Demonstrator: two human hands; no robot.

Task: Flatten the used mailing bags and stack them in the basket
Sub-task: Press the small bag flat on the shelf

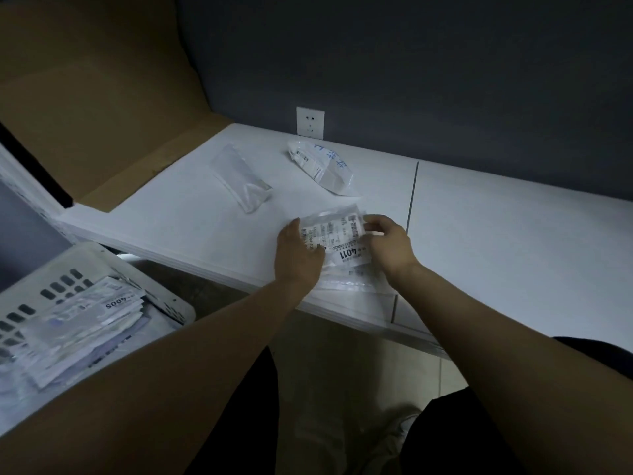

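- Your right hand (388, 245) has its thumb and bent fingers closed on the right edge of the mailing bag (342, 250), pinching it.
- Your left hand (298, 250) lies palm down on the left part of the same bag. Its fingers are together and only slightly bent, resting on the plastic. You cannot tell from here whether the thumb hooks the edge.
- The bag sits between your two hands, just right of the middle of the frame. It lies on the white table (496, 241) near the front edge, and its lower part reaches that edge.
- The bag's printed label (352, 253) faces up and shows the number 4011. The smaller print is too blurred to read.
- Above your hands and well apart from them, a clear plastic bag (241, 178) lies on the table.
- To the right of the clear one, a crumpled white bag (323, 166) with blue handwriting lies near the wall.
- A white wall socket (310, 122) sits on the dark wall just above that crumpled bag.
- A thin seam (412, 193) runs down the tabletop just right of your right hand.
- In the lower left of the frame stands the white slotted basket (168, 301), below table level.
- Inside the basket lies a stack of bags (82, 325). The top one is flat and shows the number 4005.
- A sheet of brown cardboard (85, 97) fills the upper left.
- At the bottom edge, a pale shoe (406, 425) shows on the floor between your forearms.
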